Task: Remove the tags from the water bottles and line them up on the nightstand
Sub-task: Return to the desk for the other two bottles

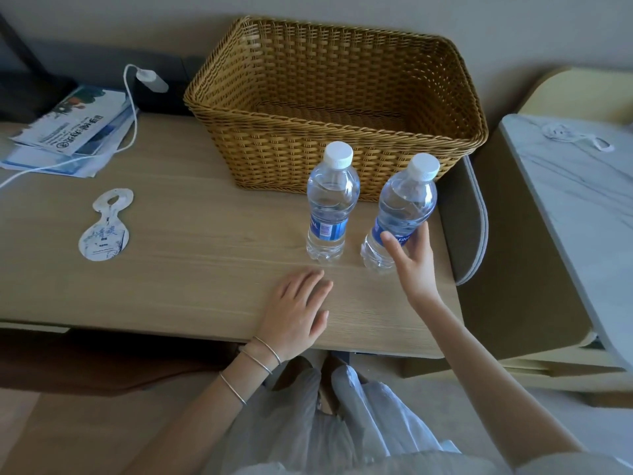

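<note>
Two clear water bottles with white caps and blue labels stand on the wooden table [171,275] in front of a wicker basket. The left bottle [330,200] stands upright and untouched. The right bottle [404,207] leans to the right, and my right hand [412,262] grips its lower half around the label. My left hand [298,313] lies flat on the table with fingers spread, just below the left bottle, holding nothing. A white paper tag [106,231] with a round hole lies loose on the table at the left. No tag shows on either bottle neck.
A large empty wicker basket [342,80] stands behind the bottles. Brochures [72,132] and a white charger cable [132,108] lie at the back left. At the right stands a marble-topped stand [575,207] with a white tag [575,137] on it, and beside the table a chair back [466,217].
</note>
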Motion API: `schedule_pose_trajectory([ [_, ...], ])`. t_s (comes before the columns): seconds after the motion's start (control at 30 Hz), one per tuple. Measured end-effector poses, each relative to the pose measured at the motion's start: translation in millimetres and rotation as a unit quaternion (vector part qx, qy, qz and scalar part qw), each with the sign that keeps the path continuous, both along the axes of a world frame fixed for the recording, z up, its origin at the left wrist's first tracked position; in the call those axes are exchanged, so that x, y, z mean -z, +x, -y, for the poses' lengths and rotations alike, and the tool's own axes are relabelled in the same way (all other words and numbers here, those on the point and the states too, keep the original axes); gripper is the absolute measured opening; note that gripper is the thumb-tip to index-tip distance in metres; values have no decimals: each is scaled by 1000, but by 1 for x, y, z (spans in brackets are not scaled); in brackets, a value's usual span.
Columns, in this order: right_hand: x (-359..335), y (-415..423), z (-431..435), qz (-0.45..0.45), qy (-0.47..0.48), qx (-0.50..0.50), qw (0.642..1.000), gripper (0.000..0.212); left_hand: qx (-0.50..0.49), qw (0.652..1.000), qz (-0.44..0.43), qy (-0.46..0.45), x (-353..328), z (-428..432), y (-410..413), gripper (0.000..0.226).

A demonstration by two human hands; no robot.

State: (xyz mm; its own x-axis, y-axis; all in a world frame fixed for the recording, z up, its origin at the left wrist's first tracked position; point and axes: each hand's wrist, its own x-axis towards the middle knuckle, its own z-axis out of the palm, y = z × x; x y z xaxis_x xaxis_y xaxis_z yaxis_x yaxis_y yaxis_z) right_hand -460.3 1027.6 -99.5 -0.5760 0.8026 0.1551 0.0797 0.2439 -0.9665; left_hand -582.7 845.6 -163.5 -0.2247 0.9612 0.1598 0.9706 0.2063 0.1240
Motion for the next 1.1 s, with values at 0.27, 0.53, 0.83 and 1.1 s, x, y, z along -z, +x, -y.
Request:
schedule_pose_trajectory([
  [0.27,-6,12,11,19,18,27,999,45,4,1000,5,8,0,0,-1,45],
  [0.53,-26,46,52,113,-23,76,990,32,21,998,47,-24,-8,1,-7,44],
  [0.83,-40,47,52,137,-59,115,982,40,30,996,82,-1,-11,13,-24,41],
  [1.1,-38,36,49,136,-52,111,983,51,-101,976,167,95,-36,-10,-30,67],
])
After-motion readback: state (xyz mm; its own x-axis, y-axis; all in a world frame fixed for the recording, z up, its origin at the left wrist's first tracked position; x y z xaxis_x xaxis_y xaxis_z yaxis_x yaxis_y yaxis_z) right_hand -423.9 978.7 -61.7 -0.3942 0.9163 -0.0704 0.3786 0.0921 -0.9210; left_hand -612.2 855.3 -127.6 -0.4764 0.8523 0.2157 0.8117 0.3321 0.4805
